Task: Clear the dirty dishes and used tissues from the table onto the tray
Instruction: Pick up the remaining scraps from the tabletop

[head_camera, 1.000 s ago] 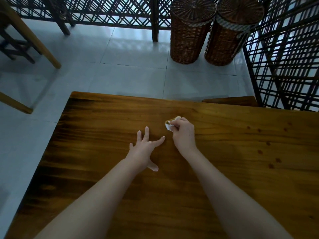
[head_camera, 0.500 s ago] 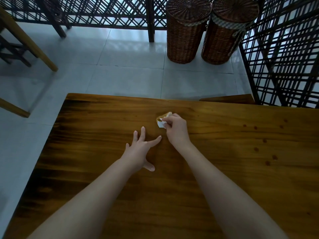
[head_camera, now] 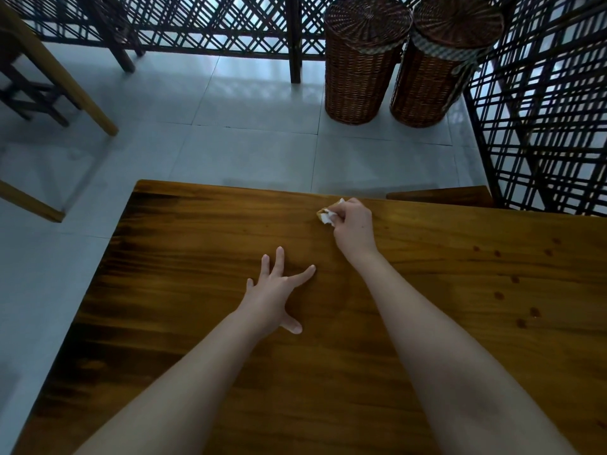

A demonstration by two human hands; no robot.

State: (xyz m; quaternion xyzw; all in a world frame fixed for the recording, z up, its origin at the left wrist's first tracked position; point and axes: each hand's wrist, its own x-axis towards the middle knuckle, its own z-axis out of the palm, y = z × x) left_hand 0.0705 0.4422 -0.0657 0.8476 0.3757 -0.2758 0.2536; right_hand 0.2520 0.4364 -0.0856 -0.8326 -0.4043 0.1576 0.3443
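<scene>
Near the far edge of the wooden worktop (head_camera: 197, 257), the right hand (head_camera: 354, 224) has its fingers curled around a small crumpled tissue (head_camera: 326, 218) and pinches it between thumb and fingertips. The tissue is white with a yellow-brown part on its far side, and it sticks out to the left of the fist. Whether it touches the wood or is a little above it, I cannot tell. The left hand (head_camera: 274, 290) is closer to the person, apart from the tissue. Its fingers are straight and spread wide, and the thumb points to the near side. It holds nothing, and its fingertips seem to rest on the wood. Some small dark spots (head_camera: 499, 295) are on the right part of the worktop. Beyond the far edge is a pale tiled floor (head_camera: 230, 133), where two tall wicker baskets (head_camera: 358, 70) with lids stand just beside each other, in front of a dark lattice screen (head_camera: 197, 24). Wooden furniture legs (head_camera: 82, 90) are at the left.
</scene>
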